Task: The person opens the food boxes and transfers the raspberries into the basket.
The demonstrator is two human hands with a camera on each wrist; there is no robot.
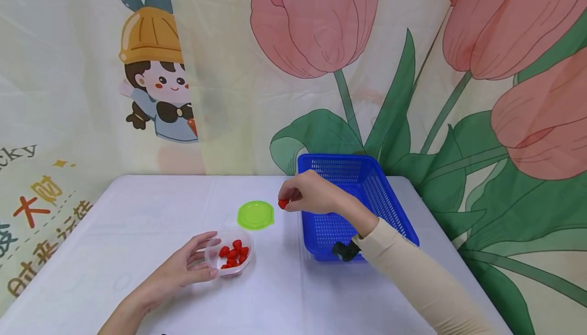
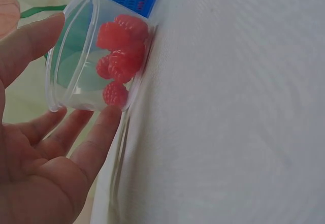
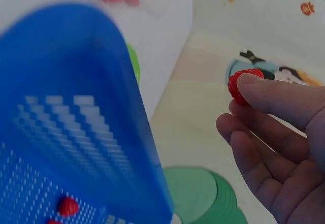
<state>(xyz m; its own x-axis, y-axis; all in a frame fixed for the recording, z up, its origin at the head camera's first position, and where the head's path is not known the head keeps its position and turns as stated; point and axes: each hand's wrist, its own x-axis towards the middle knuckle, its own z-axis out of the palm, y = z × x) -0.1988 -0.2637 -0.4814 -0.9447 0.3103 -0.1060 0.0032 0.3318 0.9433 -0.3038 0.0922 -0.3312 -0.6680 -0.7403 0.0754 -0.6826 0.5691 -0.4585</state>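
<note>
My right hand (image 1: 316, 192) pinches a red raspberry (image 3: 242, 84) between thumb and fingertips, over the left rim of a blue plastic basket (image 1: 399, 212). In the right wrist view, red raspberries (image 3: 67, 206) lie on the basket's floor. My left hand (image 1: 181, 268) holds a small clear plastic cup (image 2: 81, 94) at its side, thumb on one side and fingers on the other. The cup stands upright on the table, with several raspberries (image 1: 232, 254) in its bottom. Behind the cup lies a bright green lid (image 1: 255, 215), flat on the table.
A white cloth covers the table (image 1: 151, 212). Behind it hangs a backdrop (image 1: 220, 70) printed with tulips and a cartoon figure. The basket takes up the table's right side. A black device (image 1: 345, 251) is on my right wrist, overlapping the basket's near edge.
</note>
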